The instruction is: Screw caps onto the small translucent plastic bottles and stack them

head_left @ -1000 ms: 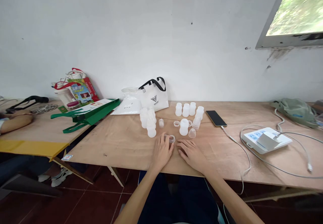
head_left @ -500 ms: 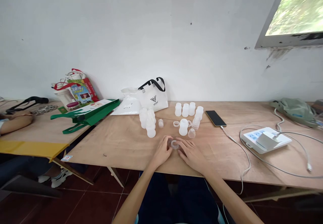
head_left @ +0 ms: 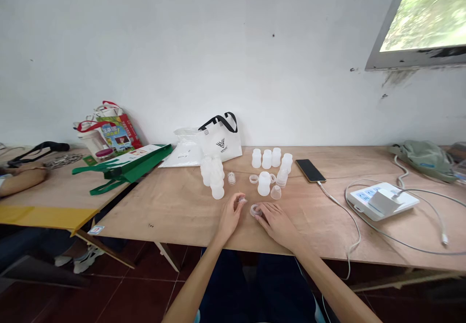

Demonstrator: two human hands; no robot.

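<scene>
My left hand [head_left: 231,213] is closed, pinching a small clear bottle nipple [head_left: 242,200] just above the table. Its exact shape is partly covered by my fingers. To the right, my right hand [head_left: 274,221] grips the edge of a translucent bottle ring [head_left: 255,210] between thumb and fingers, at the table top. Beyond my right hand stand a white bottle [head_left: 264,184], a clear dome cap [head_left: 275,193] and another ring [head_left: 254,179]. A capped clear nipple piece [head_left: 231,178] stands past my left hand, beside a cluster of white bottles [head_left: 217,187].
Several white bottles [head_left: 267,159] stand farther back. A phone [head_left: 310,170] on a cable and a white power strip [head_left: 367,201] lie right. A white tote bag [head_left: 222,143] leans on the wall; a green bag [head_left: 134,165] lies left. Another person's arm [head_left: 25,179] rests on the neighbouring table.
My hands have come apart. The left moved left and slightly up with the small clear nipple; the right stays by the ring, which has shifted slightly right.
</scene>
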